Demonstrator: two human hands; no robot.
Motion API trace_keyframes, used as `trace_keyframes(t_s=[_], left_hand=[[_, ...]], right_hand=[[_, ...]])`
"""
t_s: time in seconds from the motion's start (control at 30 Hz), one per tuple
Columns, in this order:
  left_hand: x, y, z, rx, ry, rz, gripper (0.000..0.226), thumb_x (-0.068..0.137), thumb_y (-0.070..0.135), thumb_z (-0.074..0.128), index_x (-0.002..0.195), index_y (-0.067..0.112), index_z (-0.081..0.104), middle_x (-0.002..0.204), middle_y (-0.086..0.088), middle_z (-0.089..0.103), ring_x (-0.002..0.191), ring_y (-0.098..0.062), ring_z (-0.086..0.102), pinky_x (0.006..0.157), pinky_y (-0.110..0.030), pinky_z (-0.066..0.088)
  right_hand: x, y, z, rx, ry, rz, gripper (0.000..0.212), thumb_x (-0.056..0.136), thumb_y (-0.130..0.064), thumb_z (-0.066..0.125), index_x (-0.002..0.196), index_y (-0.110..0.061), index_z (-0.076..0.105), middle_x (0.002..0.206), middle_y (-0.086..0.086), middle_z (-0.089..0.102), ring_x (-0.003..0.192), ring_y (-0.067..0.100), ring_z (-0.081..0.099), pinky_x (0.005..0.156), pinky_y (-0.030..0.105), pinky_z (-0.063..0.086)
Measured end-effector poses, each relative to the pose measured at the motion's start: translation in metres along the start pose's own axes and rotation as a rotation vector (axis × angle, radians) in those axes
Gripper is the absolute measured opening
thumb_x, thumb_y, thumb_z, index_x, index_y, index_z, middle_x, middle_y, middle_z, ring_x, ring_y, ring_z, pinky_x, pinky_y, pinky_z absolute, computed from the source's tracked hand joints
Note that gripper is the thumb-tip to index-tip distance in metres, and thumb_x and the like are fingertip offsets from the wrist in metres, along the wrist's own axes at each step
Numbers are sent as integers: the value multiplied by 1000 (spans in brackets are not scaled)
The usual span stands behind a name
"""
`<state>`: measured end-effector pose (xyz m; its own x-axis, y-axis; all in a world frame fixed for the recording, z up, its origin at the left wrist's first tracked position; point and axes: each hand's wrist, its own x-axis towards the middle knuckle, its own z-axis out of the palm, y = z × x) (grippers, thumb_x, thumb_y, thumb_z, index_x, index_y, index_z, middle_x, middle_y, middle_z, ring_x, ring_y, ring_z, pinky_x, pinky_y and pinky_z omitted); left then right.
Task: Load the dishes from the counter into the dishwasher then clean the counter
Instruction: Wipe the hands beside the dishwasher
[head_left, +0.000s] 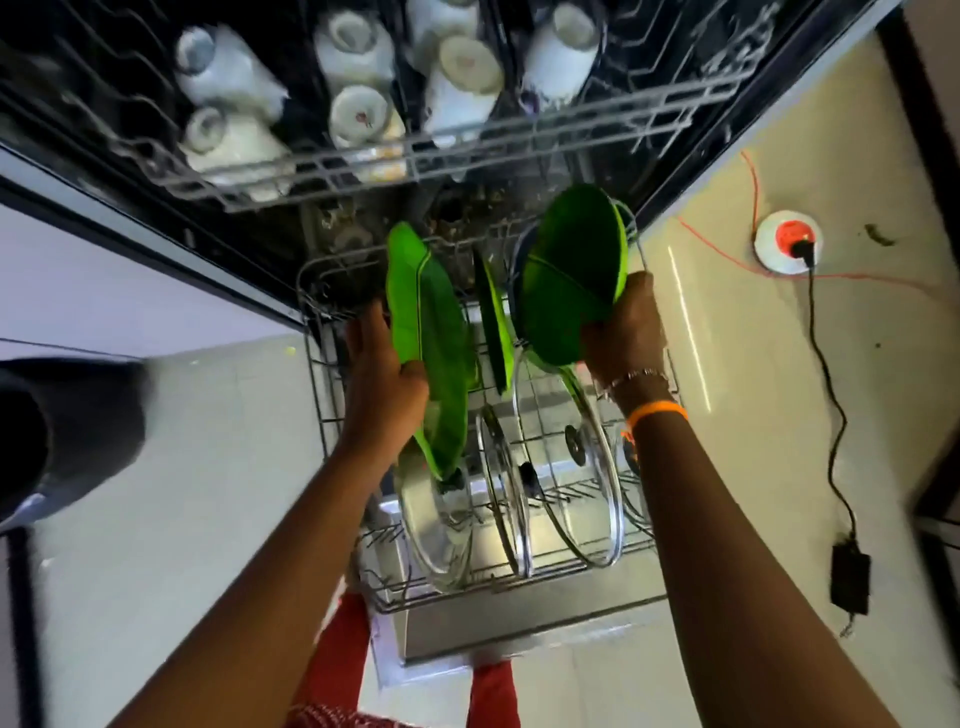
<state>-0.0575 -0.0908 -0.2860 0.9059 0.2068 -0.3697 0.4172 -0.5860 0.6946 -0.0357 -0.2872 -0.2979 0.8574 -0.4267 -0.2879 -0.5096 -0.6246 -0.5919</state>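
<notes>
I look down into the open dishwasher. My left hand (382, 371) grips a green leaf-shaped plate (434, 343) held on edge over the lower rack (317, 364). My right hand (626, 332) grips a second green plate (574, 275) at the rack's right side. A third green plate (493, 327) stands on edge in the rack between them. Several glass pot lids (566, 462) with metal rims stand upright in the nearer part of the rack. The upper rack (415, 156) holds several white cups (358, 49) upside down.
The open dishwasher door (457, 631) lies below the rack, near my legs. On the tiled floor to the right sit a white floor socket (787, 241) with a black plug, a black cable with its adapter (849, 577), and a thin red wire. A dark object (67, 436) is at far left.
</notes>
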Motion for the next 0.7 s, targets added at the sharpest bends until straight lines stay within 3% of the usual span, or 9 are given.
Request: trace_keyframes(t_s=[0.13, 0.23, 0.37, 0.43, 0.5, 0.6, 0.7], left_hand=[[18, -15, 27, 5, 15, -15, 66, 81, -12, 45, 142, 9, 31, 139, -17, 34, 110, -20, 44, 64, 0, 27], [28, -25, 37, -4, 6, 20, 65, 82, -12, 45, 142, 10, 30, 137, -15, 35, 98, -8, 37, 54, 5, 30], [38, -31, 48, -11, -11, 1, 67, 84, -11, 45, 144, 12, 26, 141, -11, 32, 99, -5, 35, 63, -5, 28], [41, -34, 54, -18, -21, -2, 67, 84, -10, 45, 144, 14, 26, 142, -9, 31, 108, -9, 37, 72, -9, 28], [43, -38, 59, -39, -35, -13, 69, 84, -8, 46, 145, 17, 24, 143, -7, 32, 121, -17, 41, 79, -21, 35], [45, -40, 64, -39, -39, -43, 71, 85, -5, 47, 146, 19, 21, 145, -5, 33, 124, -27, 44, 81, -33, 44], [45, -41, 65, -50, -47, -61, 71, 86, -5, 46, 147, 19, 19, 144, -5, 31, 120, -23, 44, 72, -31, 41]], right_hand=[[31, 8, 32, -41, -58, -116, 38, 82, 2, 49, 118, 8, 38, 121, 24, 51, 103, 42, 54, 71, 39, 38], [48, 8, 40, -142, -92, -156, 38, 86, -3, 48, 121, 5, 36, 126, 21, 48, 107, 40, 52, 73, 38, 37], [68, 19, 47, -269, -117, -164, 39, 86, -2, 48, 123, 3, 34, 126, 22, 48, 106, 42, 53, 72, 36, 36], [73, 24, 52, -317, -149, -152, 42, 86, -2, 49, 125, 3, 34, 129, 22, 45, 108, 43, 53, 77, 40, 41], [74, 26, 55, -363, -171, -161, 42, 85, -1, 50, 124, 3, 34, 131, 21, 42, 106, 43, 54, 76, 39, 41], [74, 21, 60, -401, -180, -162, 39, 87, -10, 51, 121, 3, 36, 130, 21, 43, 107, 44, 53, 81, 43, 42], [71, 17, 66, -412, -195, -135, 39, 88, -14, 51, 121, 2, 35, 129, 22, 44, 109, 46, 53, 83, 46, 43]])
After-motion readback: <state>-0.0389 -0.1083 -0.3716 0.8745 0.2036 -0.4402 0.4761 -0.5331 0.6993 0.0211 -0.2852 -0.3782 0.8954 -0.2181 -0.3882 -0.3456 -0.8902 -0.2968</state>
